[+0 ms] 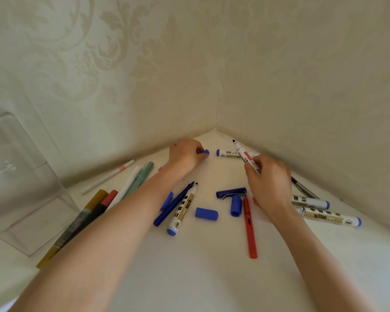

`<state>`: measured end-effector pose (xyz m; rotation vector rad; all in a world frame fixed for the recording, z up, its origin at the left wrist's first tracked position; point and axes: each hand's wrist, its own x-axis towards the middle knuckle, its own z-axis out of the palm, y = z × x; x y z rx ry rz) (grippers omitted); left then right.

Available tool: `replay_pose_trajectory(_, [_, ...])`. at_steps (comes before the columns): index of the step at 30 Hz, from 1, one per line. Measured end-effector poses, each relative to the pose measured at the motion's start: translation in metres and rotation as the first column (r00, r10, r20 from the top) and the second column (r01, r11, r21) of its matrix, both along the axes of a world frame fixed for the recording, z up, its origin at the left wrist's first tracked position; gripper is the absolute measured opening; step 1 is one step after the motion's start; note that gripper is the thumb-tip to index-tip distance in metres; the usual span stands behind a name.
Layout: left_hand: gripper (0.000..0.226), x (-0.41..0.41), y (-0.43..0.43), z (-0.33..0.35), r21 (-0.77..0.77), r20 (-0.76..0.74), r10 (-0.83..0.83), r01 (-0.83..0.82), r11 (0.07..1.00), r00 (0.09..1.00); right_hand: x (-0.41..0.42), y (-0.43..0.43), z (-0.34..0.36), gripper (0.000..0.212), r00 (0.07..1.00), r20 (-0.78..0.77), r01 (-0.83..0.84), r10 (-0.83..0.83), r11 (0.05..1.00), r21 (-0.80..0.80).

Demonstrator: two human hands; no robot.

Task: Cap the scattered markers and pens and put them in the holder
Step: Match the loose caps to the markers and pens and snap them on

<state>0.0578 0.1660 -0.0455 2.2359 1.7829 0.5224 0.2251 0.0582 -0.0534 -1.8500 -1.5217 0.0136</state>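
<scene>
My right hand grips an uncapped white marker with a red label, its dark tip pointing up and away. My left hand pinches a small blue cap near the far corner. A white marker with a blue end lies between the two hands. Loose blue caps lie in the middle, beside a red pen. An uncapped blue-ended marker and a blue pen lie under my left forearm. The clear holder stands at the left.
White table set in a corner of two patterned walls. Gold, black-red, white and green pens lie left of my left arm. Two white markers and a grey pen lie at the right by the wall.
</scene>
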Motion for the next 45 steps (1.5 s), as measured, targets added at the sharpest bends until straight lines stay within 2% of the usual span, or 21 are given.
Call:
replay_pose_trajectory(1, [0.029, -0.004, -0.004, 0.005, -0.018, 0.172, 0.027, -0.024, 1.0, 0.985, -0.001, -0.001, 0.001, 0.016, 0.999, -0.029, -0.024, 0.024, 1.0, 0.011])
replay_pose_trajectory(2, [0.027, -0.008, -0.009, 0.012, -0.057, 0.382, 0.067, -0.049, 0.997, 0.922, -0.002, -0.003, 0.003, 0.016, 0.996, -0.061, -0.057, 0.058, 0.998, 0.021])
replay_pose_trajectory(3, [0.025, -0.014, -0.018, 0.019, -0.129, 0.595, 0.119, -0.052, 0.99, 0.795, -0.005, -0.005, 0.005, 0.016, 0.991, -0.091, -0.098, 0.101, 0.995, 0.035])
replay_pose_trajectory(5, [0.024, -0.024, -0.046, 0.031, -0.284, 0.879, 0.227, 0.079, 0.955, 0.42, -0.013, -0.011, 0.011, 0.014, 0.971, -0.128, -0.194, 0.201, 0.979, 0.067])
replay_pose_trajectory(6, [0.024, -0.03, -0.06, 0.032, -0.294, 0.932, 0.249, 0.149, 0.944, 0.262, -0.018, -0.015, 0.013, 0.014, 0.959, -0.134, -0.242, 0.251, 0.967, 0.082])
replay_pose_trajectory(7, [0.023, -0.037, -0.074, 0.031, -0.273, 0.956, 0.246, 0.18, 0.945, 0.159, -0.022, -0.019, 0.015, 0.014, 0.946, -0.129, -0.287, 0.298, 0.953, 0.1])
replay_pose_trajectory(9, [0.018, -0.049, -0.098, 0.025, -0.221, 0.975, 0.222, 0.174, 0.96, 0.012, -0.029, -0.024, 0.018, 0.016, 0.922, -0.097, -0.362, 0.374, 0.924, 0.123])
replay_pose_trajectory(11, [0.013, -0.057, -0.115, 0.019, -0.224, 0.969, 0.235, 0.139, 0.965, -0.075, -0.031, -0.027, 0.02, 0.019, 0.902, -0.048, -0.423, 0.43, 0.899, 0.111])
replay_pose_trajectory(13, [0.013, -0.06, -0.123, 0.015, -0.229, 0.965, 0.242, 0.119, 0.966, -0.105, -0.033, -0.029, 0.022, 0.021, 0.882, 0.011, -0.47, 0.471, 0.878, 0.086])
replay_pose_trajectory(18, [0.013, -0.059, -0.124, 0.014, -0.216, 0.973, 0.22, 0.07, 0.974, -0.066, -0.034, -0.029, 0.021, 0.019, 0.853, 0.088, -0.522, 0.515, 0.847, 0.101])
replay_pose_trajectory(22, [0.015, -0.06, -0.126, 0.009, -0.175, 0.985, 0.173, 0.097, 0.98, 0.027, -0.032, -0.027, 0.018, 0.02, 0.832, 0.156, -0.549, 0.532, 0.83, 0.1])
replay_pose_trajectory(23, [0.016, -0.059, -0.127, 0.008, -0.157, 0.983, 0.147, 0.088, 0.984, 0.109, -0.032, -0.026, 0.019, 0.024, 0.819, 0.18, -0.564, 0.544, 0.821, 0.089])
replay_pose_trajectory(24, [0.016, -0.059, -0.128, 0.007, -0.127, 0.964, 0.107, 0.065, 0.99, 0.244, -0.032, -0.026, 0.019, 0.027, 0.801, 0.218, -0.583, 0.557, 0.809, 0.074])
replay_pose_trajectory(26, [0.013, -0.062, -0.129, 0.008, -0.029, 0.837, -0.007, 0.057, 0.998, 0.547, -0.03, -0.026, 0.021, 0.032, 0.752, 0.311, -0.624, 0.582, 0.779, 0.051])
replay_pose_trajectory(27, [0.013, -0.064, -0.129, 0.008, 0.009, 0.761, -0.068, 0.094, 0.996, 0.646, -0.028, -0.026, 0.022, 0.032, 0.729, 0.341, -0.644, 0.593, 0.764, 0.048])
replay_pose_trajectory(28, [0.013, -0.067, -0.129, 0.009, 0.021, 0.696, -0.116, 0.142, 0.99, 0.709, -0.026, -0.026, 0.024, 0.031, 0.712, 0.352, -0.663, 0.608, 0.747, 0.049])
replay_pose_trajectory(31, [0.01, -0.076, -0.13, 0.014, -0.032, 0.542, -0.203, 0.262, 0.965, 0.816, -0.024, -0.027, 0.031, 0.03, 0.657, 0.377, -0.719, 0.653, 0.693, 0.051])
replay_pose_trajectory(38, [0.019, -0.086, -0.149, 0.011, 0.032, 0.441, -0.344, 0.369, 0.929, 0.829, -0.027, -0.05, 0.033, 0.029, 0.548, 0.395, -0.798, 0.738, 0.602, -0.018])
replay_pose_trajectory(39, [0.022, -0.084, -0.151, 0.007, 0.082, 0.407, -0.387, 0.388, 0.918, 0.828, -0.025, -0.054, 0.029, 0.028, 0.563, 0.34, -0.796, 0.753, 0.605, -0.021])
replay_pose_trajectory(42, [0.032, -0.077, -0.155, 0.0, 0.208, 0.288, -0.501, 0.458, 0.864, 0.816, -0.016, -0.064, 0.02, 0.023, 0.638, 0.02, -0.77, 0.769, 0.638, 0.005])
replay_pose_trajectory(45, [0.028, -0.077, -0.163, -0.002, 0.242, 0.304, -0.538, 0.483, 0.842, 0.786, -0.012, -0.068, 0.029, 0.022, 0.609, -0.079, -0.793, 0.789, 0.603, -0.093])
